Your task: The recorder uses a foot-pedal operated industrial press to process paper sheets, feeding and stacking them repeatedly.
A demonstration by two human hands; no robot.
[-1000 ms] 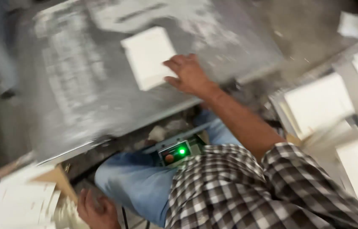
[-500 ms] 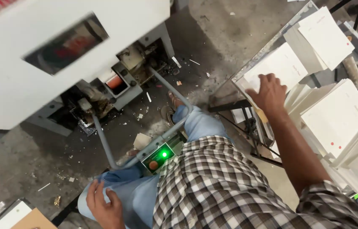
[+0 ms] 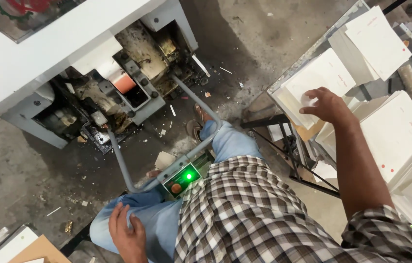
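My right hand [image 3: 327,103] reaches out to the right and rests with spread fingers on a stack of white printed sheets [image 3: 313,80] on a metal rack. My left hand [image 3: 125,233] lies flat on my left thigh, on blue jeans, holding nothing. Between my knees sits a small control box [image 3: 182,178] with a lit green lamp and an orange button, fixed to a grey tube frame [image 3: 118,160].
A white machine [image 3: 35,53] with greasy open mechanism stands ahead at the left. More white paper stacks [image 3: 391,131] fill the rack on the right. Paper scraps litter the concrete floor [image 3: 245,34]. A cardboard sheet [image 3: 35,248] lies at the lower left.
My view has swung from the machine's top plate down to the floor and right-hand rack. My right hand left a sheet on the plate and moved onto the paper stack.
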